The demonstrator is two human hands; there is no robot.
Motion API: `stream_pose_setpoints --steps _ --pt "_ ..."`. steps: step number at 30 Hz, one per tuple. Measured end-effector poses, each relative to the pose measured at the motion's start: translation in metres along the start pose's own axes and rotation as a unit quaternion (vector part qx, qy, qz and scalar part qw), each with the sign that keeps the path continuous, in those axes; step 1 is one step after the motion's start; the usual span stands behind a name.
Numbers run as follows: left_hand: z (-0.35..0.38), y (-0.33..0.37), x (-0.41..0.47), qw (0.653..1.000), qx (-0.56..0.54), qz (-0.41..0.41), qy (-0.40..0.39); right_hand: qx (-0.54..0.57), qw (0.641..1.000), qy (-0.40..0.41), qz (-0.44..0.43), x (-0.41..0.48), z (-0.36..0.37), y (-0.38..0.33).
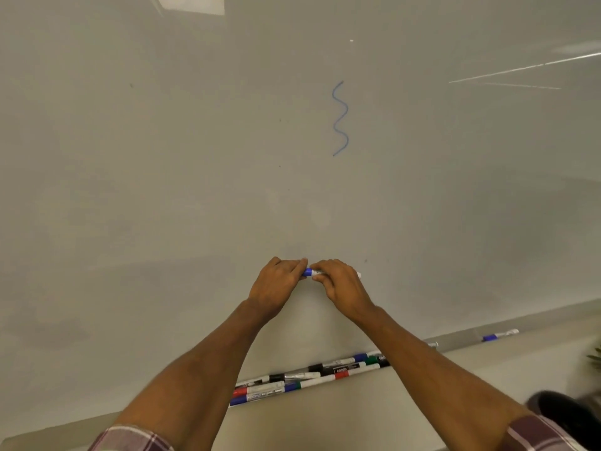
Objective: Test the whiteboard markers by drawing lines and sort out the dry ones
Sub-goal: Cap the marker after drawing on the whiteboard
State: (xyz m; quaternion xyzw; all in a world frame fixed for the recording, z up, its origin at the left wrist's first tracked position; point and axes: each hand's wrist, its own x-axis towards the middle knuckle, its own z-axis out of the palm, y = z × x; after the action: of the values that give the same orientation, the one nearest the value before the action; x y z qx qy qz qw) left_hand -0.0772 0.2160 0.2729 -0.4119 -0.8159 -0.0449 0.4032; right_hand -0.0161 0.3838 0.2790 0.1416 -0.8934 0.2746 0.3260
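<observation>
Beyond sleeves (130, 439), tray (461, 342) holds markers (309, 379); left hand (276, 284) and right hand (341, 284) grip blue marker (309, 272)

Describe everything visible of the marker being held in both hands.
The marker is a slim white barrel with a blue cap, plastic by its look. It lies roughly level before the whiteboard, below the blue squiggle. The left hand grips the cap end; the right hand wraps the barrel, whose white tail pokes out past it. Whether the cap is fully seated cannot be told.
</observation>
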Motion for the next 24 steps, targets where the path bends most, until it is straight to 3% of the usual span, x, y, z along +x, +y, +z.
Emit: stream_pose_setpoints --steps 13,24 --pt "0.037 0.084 0.048 0.993 -0.07 0.095 -0.026 -0.036 0.993 -0.012 0.11 -0.055 -0.06 0.058" --pt "0.099 0.212 0.13 0.98 -0.132 0.128 -0.075 -0.07 0.979 -0.014 0.192 -0.105 -0.165 0.157"
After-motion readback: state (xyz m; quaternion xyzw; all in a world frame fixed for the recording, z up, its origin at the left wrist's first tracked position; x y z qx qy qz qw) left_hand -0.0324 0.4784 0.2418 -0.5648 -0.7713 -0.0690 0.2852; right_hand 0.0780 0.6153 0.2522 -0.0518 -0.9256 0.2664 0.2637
